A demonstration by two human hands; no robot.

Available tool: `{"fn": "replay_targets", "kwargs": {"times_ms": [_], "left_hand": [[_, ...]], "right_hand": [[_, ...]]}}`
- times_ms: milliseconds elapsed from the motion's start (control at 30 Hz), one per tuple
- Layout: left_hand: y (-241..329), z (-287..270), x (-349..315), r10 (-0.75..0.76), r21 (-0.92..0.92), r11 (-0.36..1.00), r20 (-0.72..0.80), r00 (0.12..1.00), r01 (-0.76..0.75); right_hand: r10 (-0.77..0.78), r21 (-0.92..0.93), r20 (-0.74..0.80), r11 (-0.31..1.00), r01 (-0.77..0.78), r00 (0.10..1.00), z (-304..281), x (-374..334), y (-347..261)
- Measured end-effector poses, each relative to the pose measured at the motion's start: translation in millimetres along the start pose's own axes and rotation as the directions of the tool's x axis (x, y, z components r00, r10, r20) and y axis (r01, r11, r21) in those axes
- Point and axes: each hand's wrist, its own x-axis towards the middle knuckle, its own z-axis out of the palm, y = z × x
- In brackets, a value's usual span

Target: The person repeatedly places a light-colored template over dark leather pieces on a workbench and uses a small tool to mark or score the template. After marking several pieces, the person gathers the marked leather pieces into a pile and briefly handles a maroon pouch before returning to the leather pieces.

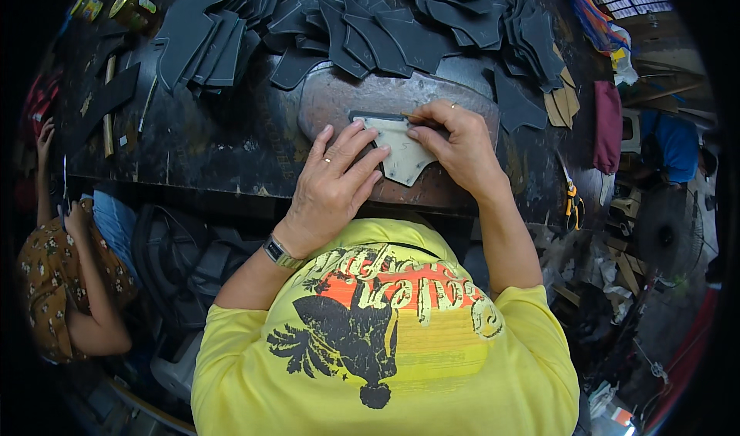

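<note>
A stiff-looking, pale, angular template [402,157] lies mid-frame between the fingers, a dark piece [375,116] edging its top, on a worn, shiny board [324,101]. The left hand [333,180] lies slanted, fingers extended over the template's left side; the right hand [462,147], curled, pinches a thin stick [411,116] at the upper right corner.
</note>
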Motion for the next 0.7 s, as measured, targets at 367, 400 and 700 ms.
{"fn": "replay_targets", "kwargs": {"times_ms": [367,400,700], "left_hand": [[8.4,2.5,12.1,-0.040,0.117,0.992,-0.025,0.999,0.043],[9.2,2.8,13.3,-0.048,0.127,0.991,-0.030,0.998,0.051],[6.8,6.4,14.3,-0.044,0.118,0.992,-0.060,0.997,0.051]], "right_hand": [[0.082,0.120,-0.045,0.990,-0.076,0.996,-3.8,-3.0,2.3],[0.088,0.131,-0.056,0.988,-0.080,0.995,-7.0,-5.3,3.6],[0.066,0.056,-0.170,0.997,-0.057,0.983,-11.0,-19.6,14.4]]}}
